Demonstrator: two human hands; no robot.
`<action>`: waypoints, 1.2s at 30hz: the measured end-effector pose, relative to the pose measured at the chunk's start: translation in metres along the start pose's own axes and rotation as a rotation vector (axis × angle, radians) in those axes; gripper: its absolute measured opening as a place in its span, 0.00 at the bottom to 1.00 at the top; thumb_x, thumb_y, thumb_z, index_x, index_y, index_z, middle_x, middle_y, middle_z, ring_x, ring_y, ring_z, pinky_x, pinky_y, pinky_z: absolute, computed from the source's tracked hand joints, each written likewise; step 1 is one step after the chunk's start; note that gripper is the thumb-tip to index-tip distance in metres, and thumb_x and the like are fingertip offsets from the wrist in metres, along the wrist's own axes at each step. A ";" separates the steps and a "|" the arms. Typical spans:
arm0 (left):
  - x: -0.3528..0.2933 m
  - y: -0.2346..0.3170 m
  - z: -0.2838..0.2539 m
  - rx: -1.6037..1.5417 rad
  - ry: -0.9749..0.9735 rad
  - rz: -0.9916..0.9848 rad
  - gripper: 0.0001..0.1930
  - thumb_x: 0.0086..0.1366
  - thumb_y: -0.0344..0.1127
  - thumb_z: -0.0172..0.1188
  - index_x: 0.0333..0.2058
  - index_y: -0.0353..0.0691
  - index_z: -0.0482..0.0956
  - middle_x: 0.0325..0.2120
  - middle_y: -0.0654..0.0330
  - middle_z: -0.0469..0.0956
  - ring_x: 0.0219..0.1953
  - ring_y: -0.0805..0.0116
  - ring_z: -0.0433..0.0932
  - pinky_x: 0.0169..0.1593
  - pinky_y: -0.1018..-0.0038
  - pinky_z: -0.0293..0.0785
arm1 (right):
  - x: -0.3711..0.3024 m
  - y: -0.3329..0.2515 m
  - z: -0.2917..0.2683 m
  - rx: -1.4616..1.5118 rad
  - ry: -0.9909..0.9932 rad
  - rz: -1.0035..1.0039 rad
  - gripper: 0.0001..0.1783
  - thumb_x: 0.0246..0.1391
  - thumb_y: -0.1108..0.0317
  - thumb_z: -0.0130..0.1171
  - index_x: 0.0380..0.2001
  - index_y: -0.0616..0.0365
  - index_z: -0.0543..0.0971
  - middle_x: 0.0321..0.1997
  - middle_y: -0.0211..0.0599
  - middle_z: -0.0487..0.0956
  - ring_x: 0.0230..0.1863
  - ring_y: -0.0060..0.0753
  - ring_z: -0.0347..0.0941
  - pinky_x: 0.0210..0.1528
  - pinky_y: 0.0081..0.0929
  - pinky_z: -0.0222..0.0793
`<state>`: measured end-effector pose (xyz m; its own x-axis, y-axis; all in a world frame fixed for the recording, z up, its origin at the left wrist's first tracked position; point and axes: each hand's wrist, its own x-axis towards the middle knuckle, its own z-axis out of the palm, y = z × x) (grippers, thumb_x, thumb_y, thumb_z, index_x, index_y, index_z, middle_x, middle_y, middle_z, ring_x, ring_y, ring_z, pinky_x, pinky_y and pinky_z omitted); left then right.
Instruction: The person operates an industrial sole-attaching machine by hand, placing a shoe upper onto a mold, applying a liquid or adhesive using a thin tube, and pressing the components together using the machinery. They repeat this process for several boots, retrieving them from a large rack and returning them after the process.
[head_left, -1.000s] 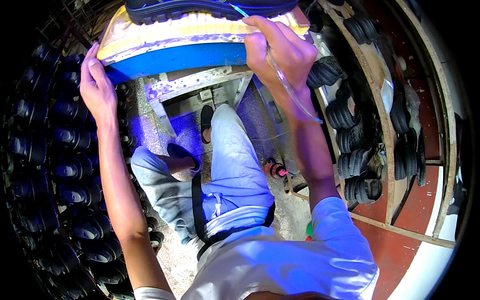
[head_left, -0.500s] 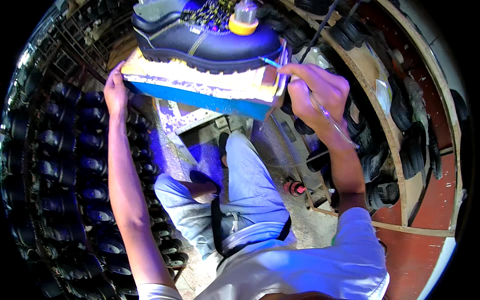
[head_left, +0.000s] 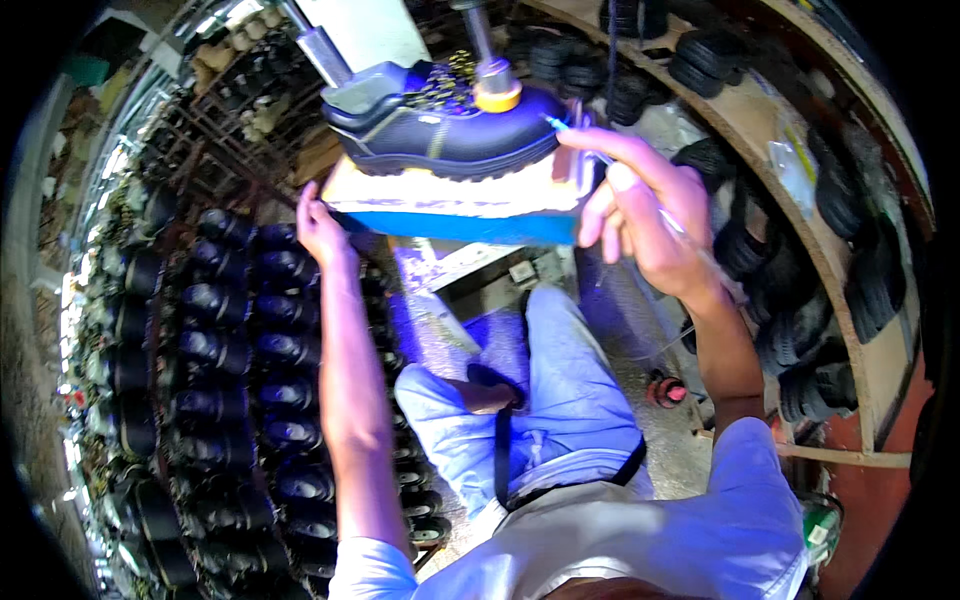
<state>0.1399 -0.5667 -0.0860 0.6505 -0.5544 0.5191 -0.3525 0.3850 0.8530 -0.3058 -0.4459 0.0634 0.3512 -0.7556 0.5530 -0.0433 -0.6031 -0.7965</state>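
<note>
The person's right forearm rises from the lower right, the wrist bent so that the right hand [head_left: 655, 210] reaches leftward to the shoe. Index finger and thumb pinch a thin, pen-like tool [head_left: 557, 124], the index nearly straight along it, the thumb bent, the remaining fingers loosely curled below. The tool's blue tip shows at the toe of a black shoe [head_left: 440, 145], which lies sideways, toe to the right, on a blue-sided block [head_left: 450, 225] in front of the person. A yellow-ringed metal rod [head_left: 496, 88] comes down onto the shoe's upper.

The left arm stretches almost straight up, and the left hand [head_left: 322, 235] is at the block's near left corner, fingers pointing upward; blur hides whether they grip it or merely rest there, so that cannot be told.
</note>
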 end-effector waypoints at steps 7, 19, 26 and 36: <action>-0.189 0.103 -0.043 0.100 0.009 0.012 0.15 0.75 0.31 0.58 0.57 0.33 0.77 0.44 0.61 0.80 0.38 0.78 0.76 0.43 0.80 0.73 | 0.030 0.079 0.088 -0.190 -0.005 0.016 0.19 0.65 0.65 0.62 0.54 0.64 0.78 0.43 0.54 0.85 0.45 0.53 0.85 0.48 0.39 0.79; 0.045 0.186 0.069 0.746 -0.850 0.400 0.55 0.32 0.43 0.88 0.59 0.26 0.71 0.54 0.37 0.79 0.62 0.45 0.76 0.67 0.61 0.71 | 0.098 0.104 0.054 -0.476 0.015 0.149 0.43 0.37 0.47 0.82 0.55 0.58 0.80 0.52 0.50 0.85 0.54 0.56 0.81 0.60 0.47 0.74; -0.007 0.166 0.069 0.374 -0.428 0.625 0.50 0.28 0.45 0.89 0.54 0.37 0.75 0.47 0.51 0.78 0.53 0.49 0.76 0.64 0.60 0.71 | 0.126 0.127 0.039 -0.239 -0.119 0.117 0.41 0.41 0.55 0.83 0.58 0.59 0.79 0.52 0.42 0.86 0.53 0.36 0.82 0.62 0.37 0.74; -0.048 0.259 -0.065 0.120 -0.313 0.843 0.37 0.46 0.36 0.75 0.58 0.44 0.72 0.56 0.54 0.77 0.62 0.51 0.73 0.72 0.49 0.56 | 0.053 0.029 0.072 -0.401 0.148 -0.585 0.52 0.42 0.52 0.83 0.65 0.64 0.69 0.67 0.58 0.74 0.67 0.54 0.73 0.69 0.50 0.67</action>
<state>0.0611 -0.3930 0.1064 -0.0612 -0.3059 0.9501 -0.7082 0.6841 0.1747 -0.2212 -0.4852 0.0523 0.2928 -0.2897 0.9112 -0.2366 -0.9453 -0.2245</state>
